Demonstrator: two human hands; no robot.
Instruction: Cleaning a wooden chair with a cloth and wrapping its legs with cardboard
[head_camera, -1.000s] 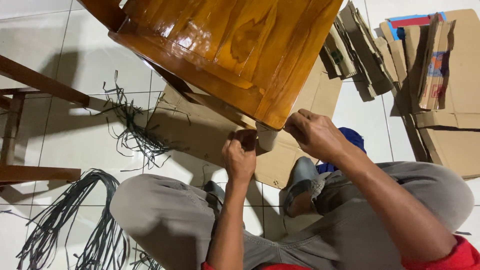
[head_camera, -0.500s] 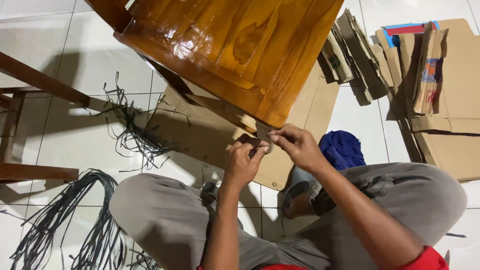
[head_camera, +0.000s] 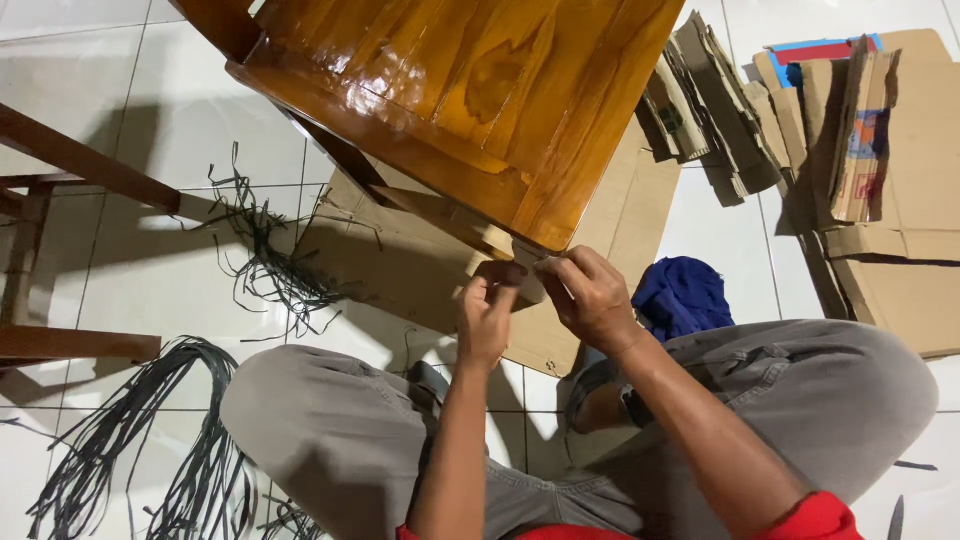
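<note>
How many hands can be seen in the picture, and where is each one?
2. The left hand and the right hand meet at the corner of the wooden chair seat. No others show.

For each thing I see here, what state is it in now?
Wooden chair: tipped over cardboard sheet.
Left hand: pinching at chair's corner.
Right hand: pinching at same corner.
Cardboard pieces: flattened, piled.
Blue cloth: crumpled on floor.
Dark strips: loose, bundled.

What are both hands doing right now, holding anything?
Left hand: fingers pinched shut on a pale strip at the glossy brown wooden chair's corner.
Right hand: pinched shut on the same strip.
</note>
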